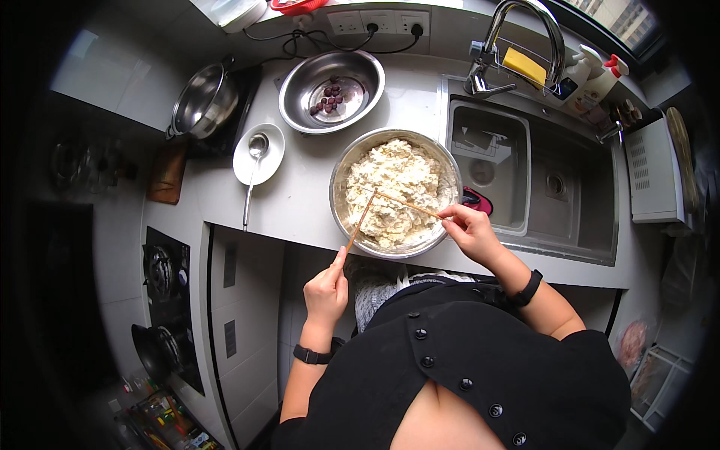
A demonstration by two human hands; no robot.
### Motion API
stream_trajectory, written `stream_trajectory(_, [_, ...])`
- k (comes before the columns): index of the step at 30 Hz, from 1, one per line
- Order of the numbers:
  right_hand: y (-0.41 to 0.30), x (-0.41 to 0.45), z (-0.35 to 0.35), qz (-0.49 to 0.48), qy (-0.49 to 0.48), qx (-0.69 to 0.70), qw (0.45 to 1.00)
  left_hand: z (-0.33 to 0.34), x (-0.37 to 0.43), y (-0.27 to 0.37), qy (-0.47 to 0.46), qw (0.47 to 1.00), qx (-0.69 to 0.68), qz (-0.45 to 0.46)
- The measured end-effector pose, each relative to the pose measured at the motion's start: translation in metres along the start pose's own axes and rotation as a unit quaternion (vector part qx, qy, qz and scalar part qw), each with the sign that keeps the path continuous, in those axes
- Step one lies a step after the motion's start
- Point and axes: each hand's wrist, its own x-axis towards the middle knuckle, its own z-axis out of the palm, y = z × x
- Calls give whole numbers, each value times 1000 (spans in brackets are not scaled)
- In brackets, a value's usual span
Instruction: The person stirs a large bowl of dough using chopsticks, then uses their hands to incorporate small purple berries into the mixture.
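Note:
A large steel bowl stands near the counter's front edge, holding a pale, shaggy flour mixture. My left hand grips a wooden chopstick whose far end reaches over the mixture. Between the fingertips of my right hand is a second chopstick, slanting over the bowl's right side. The two tips meet near the middle, above or in the mixture; I cannot tell which.
Behind it a steel basin holds several dark red fruits. To the left, a ladle rests in a white bowl beside a steel pot. At right lie the double sink and faucet.

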Motion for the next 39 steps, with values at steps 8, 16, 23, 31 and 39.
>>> stream_trajectory(8, [4,-3,0,18,-7,4,1000,5,2,-1,11,999,46,7])
stream_trajectory(16, [9,-5,1,15,1,17,1000,10,-1,-2,11,996,85,21])
stream_trajectory(23, [10,-9,-1,32,-14,5,999,15,-11,-7,15,994,103,28])
stream_trajectory(31, [6,-12,-1,54,-41,-6,998,17,-26,-11,8,994,108,24])
stream_trajectory(39, [9,-11,-5,52,-45,10,998,12,-16,-5,27,998,60,3])
